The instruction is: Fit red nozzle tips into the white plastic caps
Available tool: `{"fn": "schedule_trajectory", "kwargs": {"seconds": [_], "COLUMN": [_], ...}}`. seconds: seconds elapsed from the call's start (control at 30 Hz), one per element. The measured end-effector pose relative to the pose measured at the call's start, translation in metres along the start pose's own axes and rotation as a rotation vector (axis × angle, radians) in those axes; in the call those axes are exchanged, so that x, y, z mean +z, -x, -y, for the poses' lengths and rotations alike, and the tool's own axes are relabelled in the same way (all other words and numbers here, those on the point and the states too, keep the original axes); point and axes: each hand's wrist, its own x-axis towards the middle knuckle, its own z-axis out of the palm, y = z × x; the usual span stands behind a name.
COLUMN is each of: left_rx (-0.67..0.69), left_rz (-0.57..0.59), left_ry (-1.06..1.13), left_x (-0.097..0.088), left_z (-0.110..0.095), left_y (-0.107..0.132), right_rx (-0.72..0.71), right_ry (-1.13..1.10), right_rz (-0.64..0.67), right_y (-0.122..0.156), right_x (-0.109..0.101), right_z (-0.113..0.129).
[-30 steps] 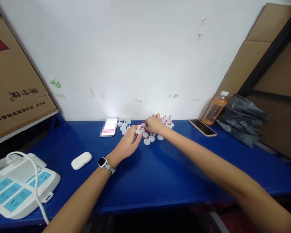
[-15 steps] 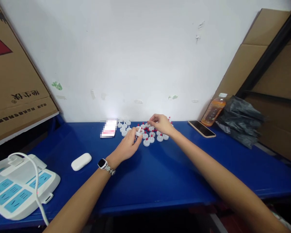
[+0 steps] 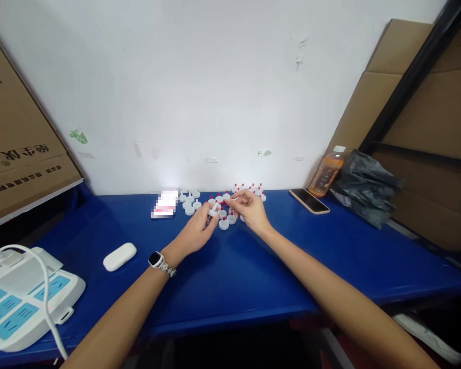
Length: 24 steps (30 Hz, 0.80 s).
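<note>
Blue table [image 3: 253, 277] against a white wall [image 3: 200, 92], head view: right hand [image 3: 251, 208] has drawn back from the cluster of white caps [image 3: 223, 205], fingertips pinching a small piece, beside left hand [image 3: 197, 231] pinching one white cap [image 3: 214, 209].

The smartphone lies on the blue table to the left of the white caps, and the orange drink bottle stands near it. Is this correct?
Not quite. The head view shows the smartphone to the right of the white caps, not the left. It does lie on the blue table, and the orange drink bottle stands near it.
</note>
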Motion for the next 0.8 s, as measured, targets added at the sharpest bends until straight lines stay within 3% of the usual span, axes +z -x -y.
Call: {"fn": "schedule_trajectory", "kwargs": {"seconds": [0.33,0.53,0.8], "left_rx": [0.037,0.101,0.096], "left_rz": [-0.011,0.051,0.101], "left_ry": [-0.033,-0.117,-0.162], "left_x": [0.000,0.002,0.002], "left_z": [0.000,-0.006,-0.010], "left_y": [-0.001,0.002,0.005], "right_rx": [0.042,0.102,0.084], "right_ry": [-0.039,-0.149,-0.112], "right_rz": [0.020,0.024,0.072], "right_y": [0.003,0.005,0.010], "right_x": [0.006,0.011,0.014], "right_z": [-0.003,-0.002,0.004]}}
